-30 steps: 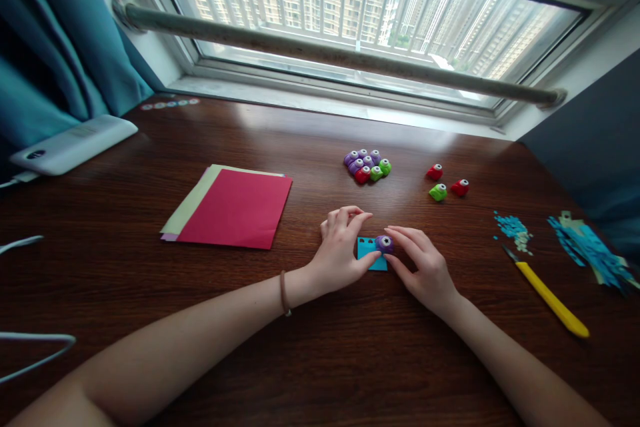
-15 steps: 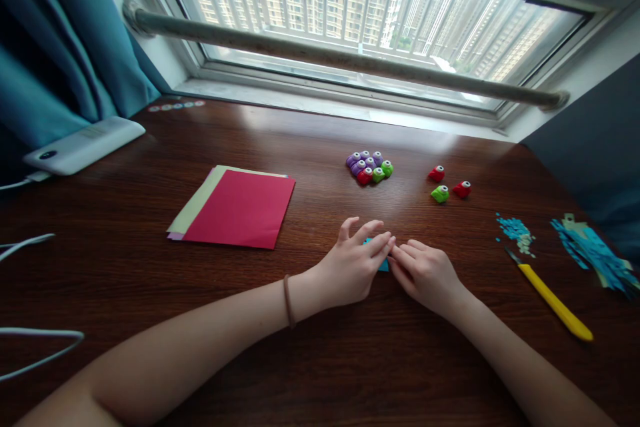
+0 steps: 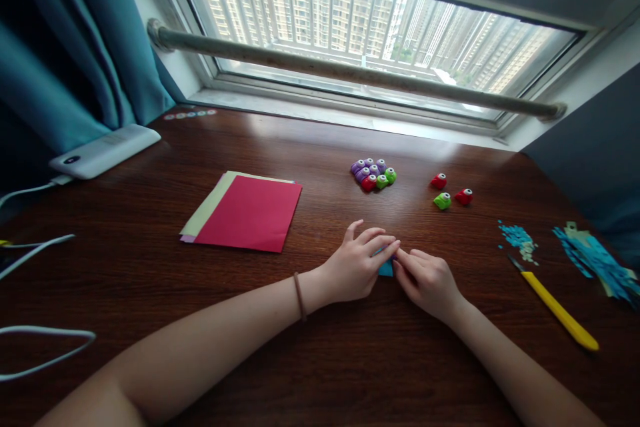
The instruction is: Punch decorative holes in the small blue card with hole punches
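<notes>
My left hand (image 3: 353,265) bends over a small piece of blue paper (image 3: 385,269) near the middle of the table, its thumb and index finger closed at the paper and its other fingers lifted. Most of the paper hides under that hand. Fingertip to fingertip with it, my right hand (image 3: 427,280) is closed, thumb and index finger pinched together. A sliver of purple shows between the fingertips; I cannot make out what it belongs to. Beyond the hands sits a tight cluster of purple, red and green mini craft punches (image 3: 373,174).
Two red punches (image 3: 464,196) and a green one (image 3: 443,201) stand to the right. Further right lie blue paper bits (image 3: 517,237), a yellow-handled craft knife (image 3: 560,310) and paper strips (image 3: 600,260). Red paper (image 3: 250,213) tops a stack at left; a white phone (image 3: 107,150) lies beyond.
The whole view has shifted slightly, so everything sits a little lower and mostly further right. The hands stay together at the blue paper, with the left fingers bent a little differently.
</notes>
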A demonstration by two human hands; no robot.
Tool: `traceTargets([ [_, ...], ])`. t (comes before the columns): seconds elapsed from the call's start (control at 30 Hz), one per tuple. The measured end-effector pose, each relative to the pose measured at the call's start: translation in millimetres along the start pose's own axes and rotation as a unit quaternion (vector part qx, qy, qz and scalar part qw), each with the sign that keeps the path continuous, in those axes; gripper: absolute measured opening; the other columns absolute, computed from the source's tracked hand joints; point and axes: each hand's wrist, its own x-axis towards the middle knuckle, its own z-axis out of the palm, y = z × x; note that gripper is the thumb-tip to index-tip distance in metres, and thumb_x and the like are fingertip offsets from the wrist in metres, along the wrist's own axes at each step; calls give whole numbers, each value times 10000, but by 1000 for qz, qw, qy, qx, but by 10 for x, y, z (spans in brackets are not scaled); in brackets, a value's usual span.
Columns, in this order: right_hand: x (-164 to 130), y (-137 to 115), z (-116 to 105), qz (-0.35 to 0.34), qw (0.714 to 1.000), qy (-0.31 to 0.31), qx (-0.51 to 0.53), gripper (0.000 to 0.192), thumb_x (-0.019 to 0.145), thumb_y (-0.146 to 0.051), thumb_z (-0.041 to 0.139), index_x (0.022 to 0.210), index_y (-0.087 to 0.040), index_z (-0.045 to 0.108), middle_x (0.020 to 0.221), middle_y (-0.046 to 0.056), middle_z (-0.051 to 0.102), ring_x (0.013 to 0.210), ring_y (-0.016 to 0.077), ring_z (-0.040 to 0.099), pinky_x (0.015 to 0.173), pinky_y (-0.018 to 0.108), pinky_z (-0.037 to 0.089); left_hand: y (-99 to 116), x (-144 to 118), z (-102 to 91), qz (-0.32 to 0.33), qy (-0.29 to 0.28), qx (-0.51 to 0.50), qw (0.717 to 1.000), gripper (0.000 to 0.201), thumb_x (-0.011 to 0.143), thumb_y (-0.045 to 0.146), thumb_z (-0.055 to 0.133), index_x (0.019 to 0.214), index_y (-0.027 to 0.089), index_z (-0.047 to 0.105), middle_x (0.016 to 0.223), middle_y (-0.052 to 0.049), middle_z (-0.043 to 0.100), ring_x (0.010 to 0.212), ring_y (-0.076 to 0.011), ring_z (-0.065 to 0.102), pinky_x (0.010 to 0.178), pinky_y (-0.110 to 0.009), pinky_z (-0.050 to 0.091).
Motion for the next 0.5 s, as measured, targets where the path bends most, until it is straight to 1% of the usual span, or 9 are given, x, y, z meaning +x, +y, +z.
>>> traceTargets([
  [0.07,-12,4,18,13,999,14,32,322,852,-144,465,1169,-107,513,818,64,607,701,171,522,648,303,438,-13,-1,19,-34,2,0,999,489,823,174,446,1306,173,372,1304,-87,443,1227,-255,319,1039,-487,151],
  [0.17,12,-4,-1,57,996,51,53,388,840,-179,515,1226,-172,492,880,69,557,790,176,518,697,307,452,-21,1,34,-90,3,5,996,591,797,242,516,1338,123,309,1335,-128,383,1235,-286,285,1024,-481,194],
  [0.2,27,-4,-12,70,994,62,52,416,826,-195,543,1237,-178,485,947,84,541,859,190,512,748,324,453,-22,2,35,-103,1,7,995,606,787,263,532,1330,105,314,1329,-139,381,1231,-294,283,1021,-481,203],
  [0.27,57,7,-27,77,993,66,61,478,798,-214,586,1257,-167,459,1110,112,491,1018,225,464,876,370,419,-24,8,29,-118,-2,11,993,561,782,290,541,1283,101,375,1306,-139,396,1222,-301,283,1015,-480,213],
  [0.33,80,39,-31,72,993,42,89,427,803,-204,580,1217,-172,479,1168,105,476,1094,230,425,946,387,378,-27,15,15,-126,-7,11,992,475,775,303,547,1202,115,452,1279,-132,417,1216,-302,285,1013,-477,216],
  [0.4,92,99,-35,75,989,25,124,301,825,-185,548,1126,-197,530,1123,75,520,1076,209,446,945,377,384,-32,20,1,-132,-11,8,991,402,771,310,553,1126,129,499,1246,-124,441,1207,-301,295,1010,-475,220],
  [0.43,94,142,-40,82,987,25,137,259,831,-184,541,1089,-206,546,1092,63,542,1056,201,463,934,371,394,-34,22,-5,-134,-13,5,991,381,769,314,556,1102,134,510,1231,-121,450,1202,-300,299,1008,-474,222],
  [0.5,89,254,-61,111,981,41,152,232,823,-207,561,1055,-214,565,1060,51,566,1025,197,492,920,368,406,-39,22,-11,-134,-14,1,991,368,766,320,564,1082,139,514,1213,-117,459,1196,-301,303,1006,-475,221],
])
